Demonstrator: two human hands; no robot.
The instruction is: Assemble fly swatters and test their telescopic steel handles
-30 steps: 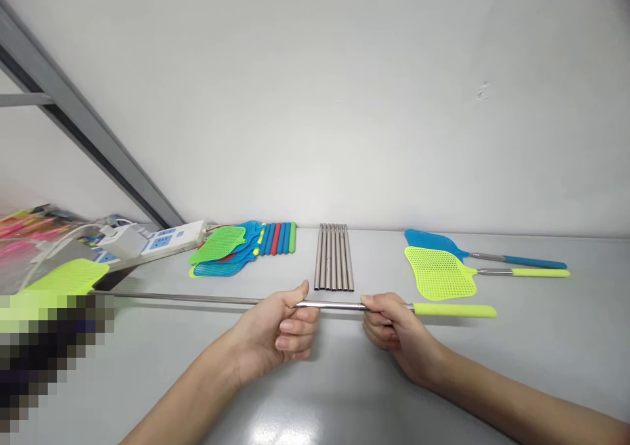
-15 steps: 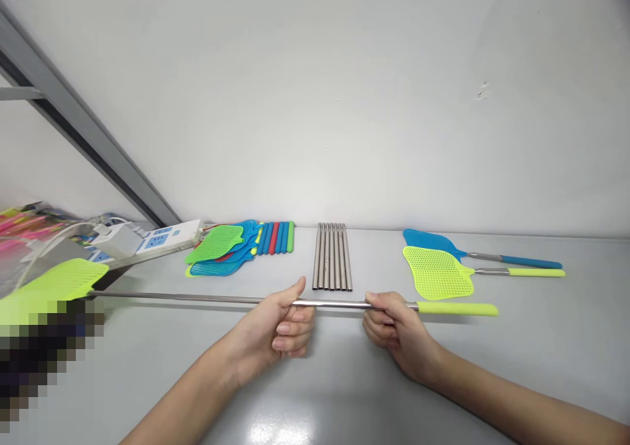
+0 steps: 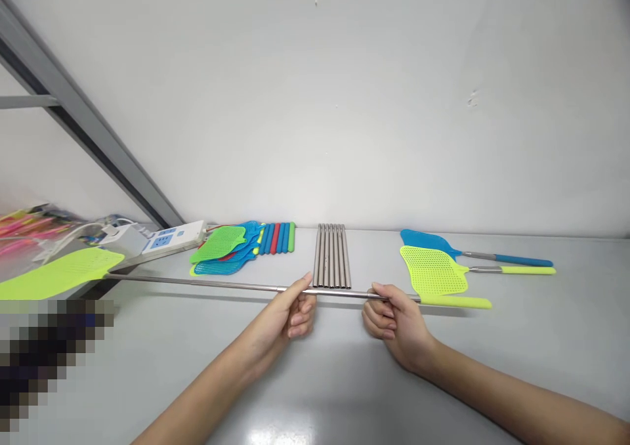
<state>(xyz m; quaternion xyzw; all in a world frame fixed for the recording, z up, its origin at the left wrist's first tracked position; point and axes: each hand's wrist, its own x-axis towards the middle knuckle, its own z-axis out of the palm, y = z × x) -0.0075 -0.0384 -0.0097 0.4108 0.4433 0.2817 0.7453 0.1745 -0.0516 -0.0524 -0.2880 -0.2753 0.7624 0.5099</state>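
Pale wall [image 3: 325, 104] backs a grey counter [image 3: 335, 379], with parts set out along the counter's far edge. One yellow-green fly swatter [image 3: 344, 293] is held crosswise in front of them, its head [image 3: 63, 273] toward the left end and its handle [image 3: 455, 302] toward the right. Left hand [image 3: 284, 320]: grip closed around the extended shaft. Right hand [image 3: 401, 327]: grip closed on the shaft just beside the handle. Status, as judged from the layout: a blue fly swatter [image 3: 426, 240] and a yellow fly swatter [image 3: 434, 271] lie assembled near the right end, shafts short; the held unit is also joined, but its shaft remains long. Unjoined: stacked loose heads [image 3: 224, 248], adjacent coloured handle sleeves [image 3: 278, 238] and a row of steel tubes [image 3: 332, 256]. Compared with the preceding frame, the held head sits higher in view, the left thumb lies flatter along the shaft, and the shaft appears nearer the tubes' near ends; contact cannot be confirmed.
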